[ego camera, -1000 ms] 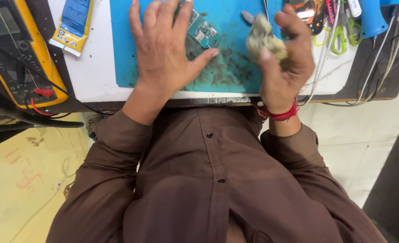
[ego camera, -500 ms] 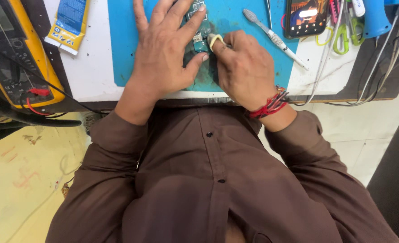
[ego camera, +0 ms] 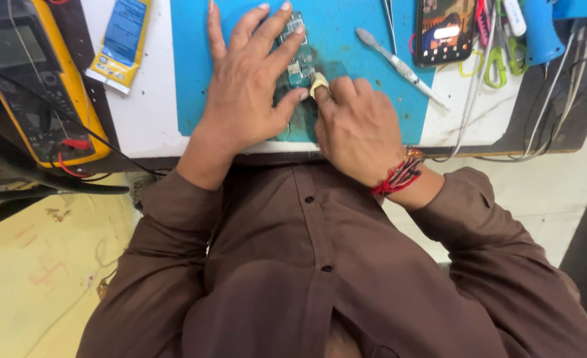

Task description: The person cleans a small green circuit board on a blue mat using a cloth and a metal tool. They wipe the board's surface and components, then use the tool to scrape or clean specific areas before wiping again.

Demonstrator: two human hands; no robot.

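A green circuit board lies on a blue work mat, and my left hand presses flat on it with the fingers spread. My right hand is closed around a small wad of pale cloth. Only a tip of that cloth shows at the fingertips, touching the mat right next to the board's near edge. A red thread bracelet circles my right wrist.
A yellow multimeter with red and black leads sits at the left, beside a blue and yellow tube. A grey brush, tweezers, a phone, green-handled scissors and white cables lie to the right.
My right hand came down from holding the cloth wad up in the air and now presses it on the mat beside the board. My left hand shifted slightly up the board.
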